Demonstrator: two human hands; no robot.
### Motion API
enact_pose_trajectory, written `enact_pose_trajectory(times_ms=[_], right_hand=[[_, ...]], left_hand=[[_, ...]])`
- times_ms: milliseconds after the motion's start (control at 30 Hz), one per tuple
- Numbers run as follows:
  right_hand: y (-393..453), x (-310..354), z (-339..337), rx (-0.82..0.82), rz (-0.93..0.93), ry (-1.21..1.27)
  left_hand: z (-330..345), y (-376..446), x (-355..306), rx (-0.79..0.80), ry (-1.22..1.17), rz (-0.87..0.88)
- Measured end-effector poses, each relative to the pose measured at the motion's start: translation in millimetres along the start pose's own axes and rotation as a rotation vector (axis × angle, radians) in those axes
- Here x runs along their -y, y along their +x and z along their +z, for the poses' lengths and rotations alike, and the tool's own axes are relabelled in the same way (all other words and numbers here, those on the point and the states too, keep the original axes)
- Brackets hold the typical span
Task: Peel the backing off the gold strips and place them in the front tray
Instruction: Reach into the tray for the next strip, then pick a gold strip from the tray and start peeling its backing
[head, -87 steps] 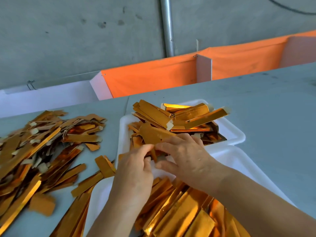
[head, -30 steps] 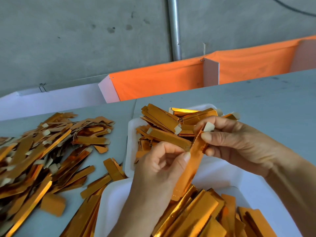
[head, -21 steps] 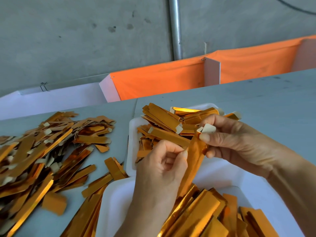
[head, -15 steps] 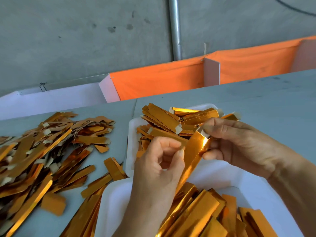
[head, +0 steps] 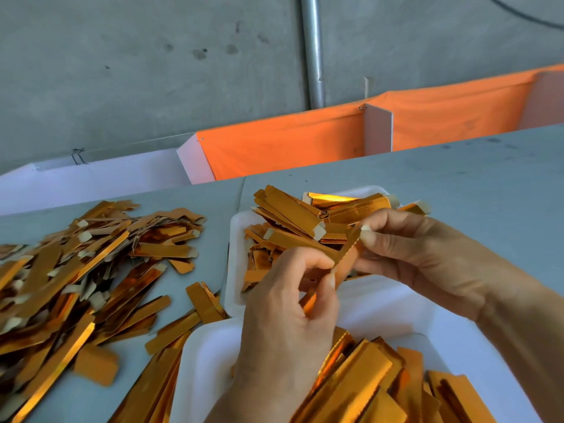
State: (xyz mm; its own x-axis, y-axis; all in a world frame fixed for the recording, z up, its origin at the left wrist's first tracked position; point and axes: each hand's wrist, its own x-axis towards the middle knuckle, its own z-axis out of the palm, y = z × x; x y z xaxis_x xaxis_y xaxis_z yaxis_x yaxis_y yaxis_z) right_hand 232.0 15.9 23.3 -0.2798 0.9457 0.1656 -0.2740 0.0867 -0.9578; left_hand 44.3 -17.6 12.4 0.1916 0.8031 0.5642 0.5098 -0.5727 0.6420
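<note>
Both forearms bare, no sleeves; fingernails short and unpainted.

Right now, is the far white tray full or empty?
Full: the far tray is heaped with gold strips rising above its rim, several showing pale end tabs.

Bright, even daylight (edges bowed)

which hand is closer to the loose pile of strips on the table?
Left. The left hand sits over the near tray's left part, right of the pile. The right hand is farther right, over the far tray.
</note>
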Motion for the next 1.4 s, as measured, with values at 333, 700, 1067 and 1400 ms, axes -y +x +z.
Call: enact_pose_trajectory(times_ms=[333, 700, 1067, 1400], right_hand=[[1, 2, -2, 0.022, -0.016, 0.030], [-1, 7, 3, -0.082, 0.044, 0.076], [-5, 8, 8, 0.073, 0.072, -0.133], [-3, 8, 5, 0.102, 0.028, -0.185]], left_hand=[[-3, 1, 3, 0.217, -0.345, -0.170], [4, 0, 4, 0.009, -0.076, -0.083], [7, 1, 1, -0.033, 0.053, -0.049], [4, 1, 0, 0.004, -0.116, -0.151]])
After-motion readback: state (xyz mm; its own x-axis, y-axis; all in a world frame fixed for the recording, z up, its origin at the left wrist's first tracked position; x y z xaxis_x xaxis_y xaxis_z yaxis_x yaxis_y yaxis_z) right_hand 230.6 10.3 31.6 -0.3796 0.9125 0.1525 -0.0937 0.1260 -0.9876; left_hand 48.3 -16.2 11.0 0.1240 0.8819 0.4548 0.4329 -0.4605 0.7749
